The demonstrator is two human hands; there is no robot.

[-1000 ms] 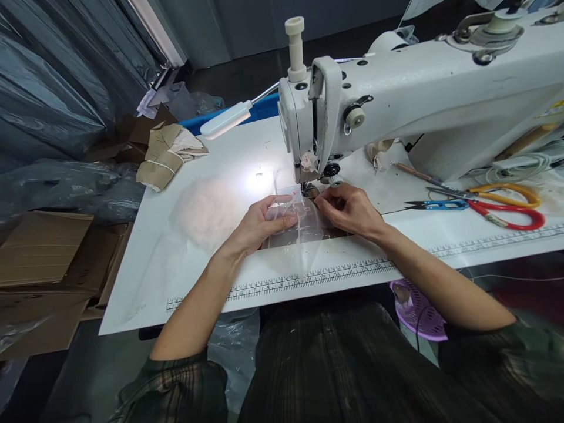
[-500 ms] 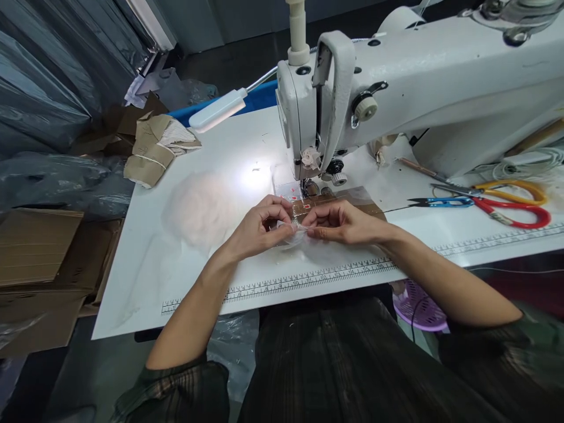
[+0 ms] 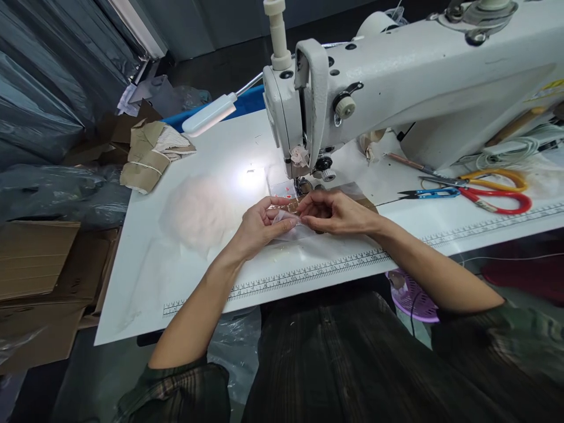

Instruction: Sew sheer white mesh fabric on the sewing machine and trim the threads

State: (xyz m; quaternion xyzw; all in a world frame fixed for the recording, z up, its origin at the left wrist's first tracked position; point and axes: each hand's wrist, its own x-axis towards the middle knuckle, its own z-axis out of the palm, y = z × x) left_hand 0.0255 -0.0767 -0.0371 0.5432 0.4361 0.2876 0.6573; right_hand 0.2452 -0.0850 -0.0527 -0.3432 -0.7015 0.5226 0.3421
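Observation:
Between my two hands is a thin, see-through white piece of fabric [image 3: 296,231], just in front of the sewing machine's needle. The thumb and fingers of my left hand [image 3: 263,226] pinch its left side. My right hand [image 3: 337,212] pinches the same piece close by, its fingertips nearly meeting the left thumb. Behind the fingers, the presser foot [image 3: 303,187] of the white sewing machine [image 3: 388,82] stands over the plate. Brown tape [image 3: 368,204] covers the bed there, partly hidden by my hands, with small red marks near it.
Right of my hands lie blue thread snips [image 3: 434,192] and red- and orange-handled scissors [image 3: 497,200]. A soft pale pile [image 3: 196,211] sits to the left, below a lamp [image 3: 209,116]. A tied bundle [image 3: 152,155] rests at the back-left edge. A ruler strip [image 3: 304,275] runs along the front.
The view has shifted slightly, moving the machine and scissors left in the picture. Both hands still pinch the sheer fabric, which now shows flatter and wider between them.

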